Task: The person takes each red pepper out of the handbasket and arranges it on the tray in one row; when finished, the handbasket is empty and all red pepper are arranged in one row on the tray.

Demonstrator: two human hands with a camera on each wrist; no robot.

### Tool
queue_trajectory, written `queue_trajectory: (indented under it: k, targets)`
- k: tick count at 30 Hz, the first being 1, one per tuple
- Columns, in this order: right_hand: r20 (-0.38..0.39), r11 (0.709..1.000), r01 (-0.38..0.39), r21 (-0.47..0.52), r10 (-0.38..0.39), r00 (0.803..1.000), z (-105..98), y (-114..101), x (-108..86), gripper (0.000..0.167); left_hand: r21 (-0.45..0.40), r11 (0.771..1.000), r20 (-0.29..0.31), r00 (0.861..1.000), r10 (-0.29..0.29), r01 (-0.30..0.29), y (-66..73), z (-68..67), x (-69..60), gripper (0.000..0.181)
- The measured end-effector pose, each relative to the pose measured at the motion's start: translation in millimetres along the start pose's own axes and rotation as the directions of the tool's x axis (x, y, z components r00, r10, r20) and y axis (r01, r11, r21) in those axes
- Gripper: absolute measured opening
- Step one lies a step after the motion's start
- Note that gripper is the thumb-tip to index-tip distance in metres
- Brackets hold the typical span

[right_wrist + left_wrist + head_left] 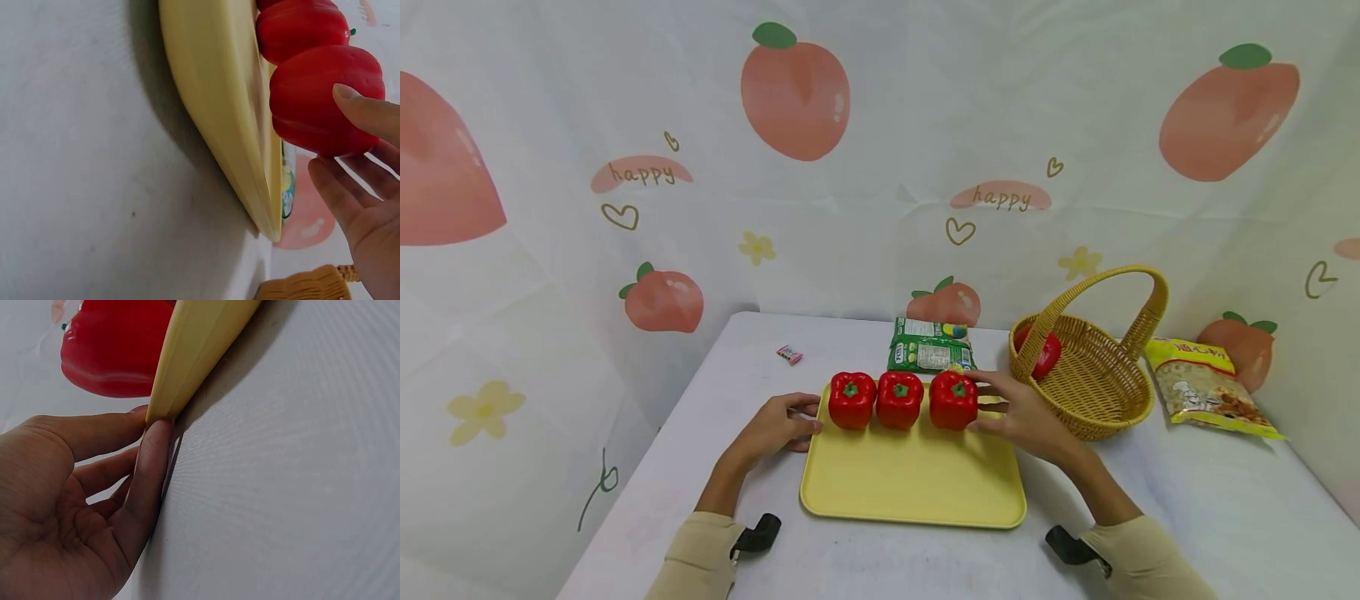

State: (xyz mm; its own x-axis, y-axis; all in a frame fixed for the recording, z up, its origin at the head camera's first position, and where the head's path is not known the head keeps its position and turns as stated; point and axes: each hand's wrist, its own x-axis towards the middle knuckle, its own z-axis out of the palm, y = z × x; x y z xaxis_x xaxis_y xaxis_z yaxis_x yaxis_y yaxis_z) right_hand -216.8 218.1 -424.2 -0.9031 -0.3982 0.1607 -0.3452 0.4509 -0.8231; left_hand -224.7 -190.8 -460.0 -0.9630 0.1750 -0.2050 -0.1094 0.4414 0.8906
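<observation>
Both my hands were at work on a yellow tray (910, 483), which lay on the white surface (865, 567) in front of me. Three red peppers in a row along its far side, green stem ends uppermost: left pepper (852, 402) and middle pepper (898, 402) close together, right pepper (952, 402) across a wider gap.

Left hand (777, 427): at the tray's left edge, beside the left pepper. Thumb and fingers nearly closed, pinching the rim between them.

Right hand (1024, 418): spread about as wide as the right pepper and gripping it from the right, thumb on the near side, fingers round the other. I could not tell whether that pepper's base touched the tray.

Surroundings: a green packet (921, 356) lay just behind the tray; a small pink wrapped piece (790, 355) farther left. To the right stood a woven basket (1138, 408), handle up, with a red item (1048, 357) inside, partly hidden by the handle. Beyond it, a yellow-topped bag (1206, 387) rested near the peach-printed backdrop (865, 225).
</observation>
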Motion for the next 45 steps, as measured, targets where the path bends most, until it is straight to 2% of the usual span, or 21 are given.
queue_trajectory:
  k: [8,20,29,34,45]
  targets:
    - [0.011,0.999,0.034,-0.021,-0.034,0.999,4.6,0.1,3.3,0.075,-0.002,1.000,0.000,1.000,0.005,-0.005,0.6,0.1,-0.6,0.052]
    - [0.032,0.999,-0.043,-0.012,0.044,0.999,6.4,1.2,3.3,0.077,-0.005,1.000,0.007,1.000,0.003,-0.003,0.6,-0.1,0.0,0.053]
    - [0.027,0.998,-0.037,-0.056,0.039,0.999,6.9,2.6,3.5,0.081,-0.004,1.000,0.000,1.000,0.000,0.000,0.3,-0.1,-0.5,0.053]
    - [0.027,0.997,-0.050,-0.054,0.051,0.998,7.6,2.5,4.0,0.078,-0.001,1.000,-0.002,1.000,-0.003,0.003,0.2,0.1,-0.2,0.053]
    - [0.036,0.999,-0.023,-0.031,0.024,0.999,8.0,2.4,6.3,0.077,0.000,1.000,-0.005,1.000,-0.008,0.008,1.0,0.1,-0.6,0.052]
